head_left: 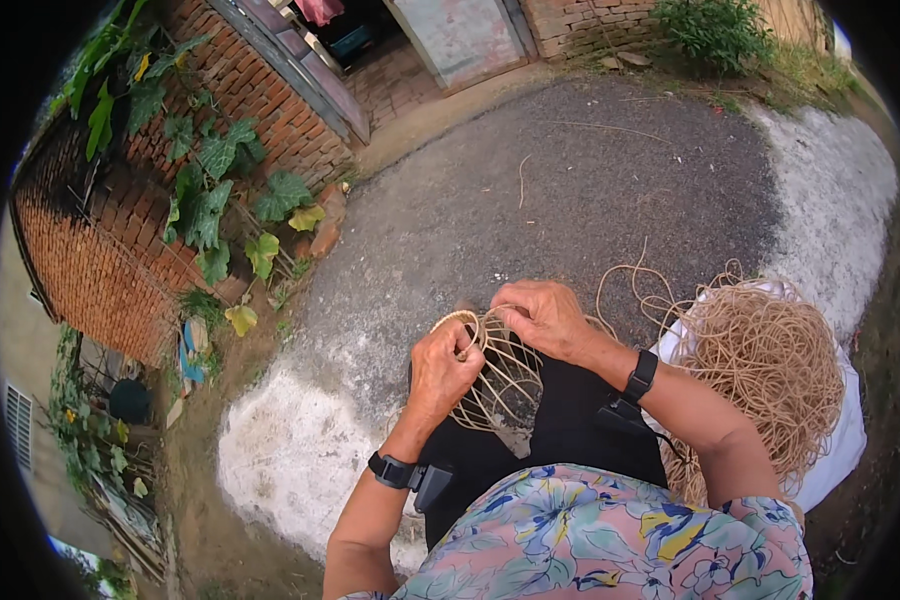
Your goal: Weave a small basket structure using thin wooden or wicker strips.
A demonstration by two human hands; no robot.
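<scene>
Over my lap is a small open-work basket (507, 388) of thin tan cord, with a coiled round rim and spaced strands fanning down from it. My left hand (442, 368) is closed round the basket's rim on its left side. At the rim's right side my right hand (540, 318) pinches a strand of the tan cord, its fingertips close to the weave. A loose length of cord (603, 290) loops out from beside my right hand toward a large tangled heap of the same cord (765, 365). My palms hide part of the rim.
The cord heap rests on a white sack (842, 440) at my right. Grey paved ground (450, 220) with stray cord bits (522, 180) spreads ahead. Brick walls (280, 110), an open doorway (395, 80) and leafy vines (210, 200) stand beyond, and white-stained ground (280, 455) lies left.
</scene>
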